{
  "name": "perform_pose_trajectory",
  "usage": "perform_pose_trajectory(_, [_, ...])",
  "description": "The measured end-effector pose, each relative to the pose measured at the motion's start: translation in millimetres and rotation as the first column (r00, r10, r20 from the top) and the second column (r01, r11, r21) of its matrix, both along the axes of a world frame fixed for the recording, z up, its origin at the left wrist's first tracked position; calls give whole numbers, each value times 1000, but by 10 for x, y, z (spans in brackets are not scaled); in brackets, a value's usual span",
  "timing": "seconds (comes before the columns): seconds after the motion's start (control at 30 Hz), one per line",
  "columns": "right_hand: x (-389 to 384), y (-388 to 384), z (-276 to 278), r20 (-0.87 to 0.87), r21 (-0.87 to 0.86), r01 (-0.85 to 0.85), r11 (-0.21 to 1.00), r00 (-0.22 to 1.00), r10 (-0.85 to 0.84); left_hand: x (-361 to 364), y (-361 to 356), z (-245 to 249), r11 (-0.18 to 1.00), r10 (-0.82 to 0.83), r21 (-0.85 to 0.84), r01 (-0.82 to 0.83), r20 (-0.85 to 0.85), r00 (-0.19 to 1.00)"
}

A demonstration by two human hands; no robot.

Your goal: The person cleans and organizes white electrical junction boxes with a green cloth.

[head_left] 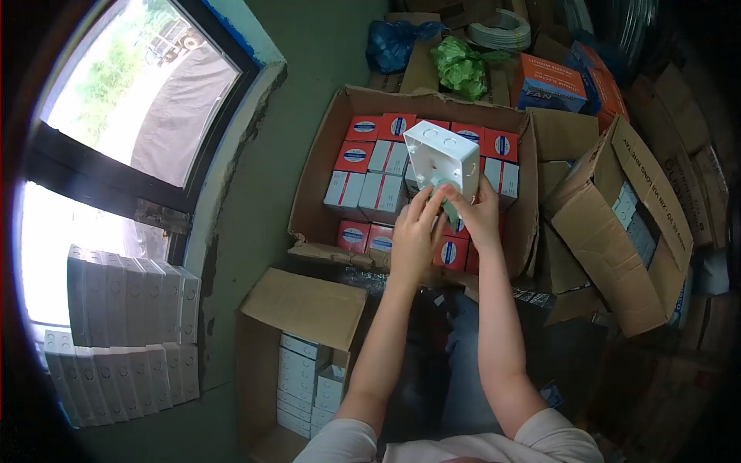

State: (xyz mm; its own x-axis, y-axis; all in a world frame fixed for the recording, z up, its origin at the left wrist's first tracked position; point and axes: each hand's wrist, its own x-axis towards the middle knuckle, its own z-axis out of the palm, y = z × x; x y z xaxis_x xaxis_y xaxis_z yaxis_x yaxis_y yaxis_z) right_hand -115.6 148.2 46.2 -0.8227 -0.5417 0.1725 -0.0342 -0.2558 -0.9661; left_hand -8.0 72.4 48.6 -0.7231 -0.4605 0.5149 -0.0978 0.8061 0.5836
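Gripping a white box (441,143), the right hand (482,220) hides some fingers; the left hand's (417,231) fingers hold a part-hidden green item (451,217).

A storeroom, by its cardboard cartons (590,239), stacked white electrical boxes (127,301) and coiled cable (499,31).

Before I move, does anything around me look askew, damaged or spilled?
Yes: the open carton on your right leans at a slant. The big carton of red and white boxes has a ragged, torn-looking near edge, and the wall edge beside the window looks rough and chipped. I see nothing spilled.
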Motion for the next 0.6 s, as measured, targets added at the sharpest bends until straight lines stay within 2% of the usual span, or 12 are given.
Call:
perform_pose_trajectory(0.03, [6, 4, 11, -12, -29, -3, 1000, 1000, 3, 18, -10, -7, 995, -13, 94, 15, -27, 1000])
perform_pose_trajectory(0.1, [38, 16, 84, -30, -89, -12, 996, 1000, 9, 18, 57, 57, 994, -25, 103, 36, -104, 994])
perform_pose_trajectory(0.17, [24, 4, 78, -23, -48, -26, 999, 999, 25, -3, 92, 22, 990, -39, 132, 55, -119, 992])
perform_pose_trajectory(0.27, [42, 26, 44, -16, -6, -50, 999, 999, 50, 7, -14, -70, 995, -20, 92, 28, -84, 996])
perform_pose_trajectory(0.37, [50, 51, 38, -47, 42, -96, 995, 994, 98, 42, -45, -83, 992, 126, -20, -127, -47, 991])
perform_pose_trajectory(0.47, [26, 35, 63, -50, 58, -111, 992, 992, 113, 4, 11, -109, 999, -9, 52, 15, -116, 993])
perform_pose_trajectory(0.53, [20, 30, 28, 8, 45, -77, 996, 997, 77, 4, 94, -39, 947, -132, 269, 175, -170, 976])
perform_pose_trajectory(0.6, [16, 47, 14, 45, 13, -44, 999, 998, 44, 20, 27, 2, 919, -185, 325, 224, -146, 972])
